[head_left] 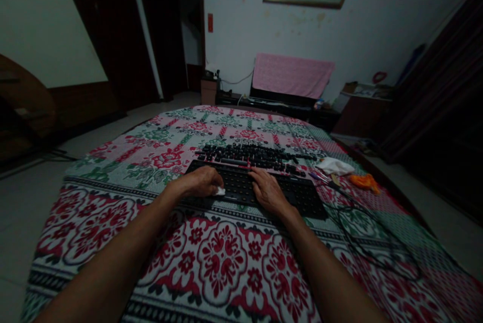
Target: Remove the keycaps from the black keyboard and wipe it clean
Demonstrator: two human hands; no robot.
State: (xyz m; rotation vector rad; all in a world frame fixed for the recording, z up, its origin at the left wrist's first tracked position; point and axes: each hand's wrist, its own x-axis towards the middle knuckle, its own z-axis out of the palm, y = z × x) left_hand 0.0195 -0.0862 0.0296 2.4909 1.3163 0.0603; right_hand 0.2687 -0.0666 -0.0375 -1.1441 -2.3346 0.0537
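A black keyboard with its keycaps off lies flat on the patterned cloth, rows of small round key seats showing. My left hand is closed on a small white wad, perhaps tissue or cloth, pressed at the left part of the keyboard. With fingers stretched out, my right hand rests on the keyboard right of its middle. Just beyond the keyboard, many loose black keycaps lie in a spread heap. The long bar-shaped keycap sits at their near edge.
Right of the keyboard are a white cloth, an orange cloth, a thin purple-handled tool and a looped black cable. The flowered cloth covers the table. A pink towel hangs over something by the far wall.
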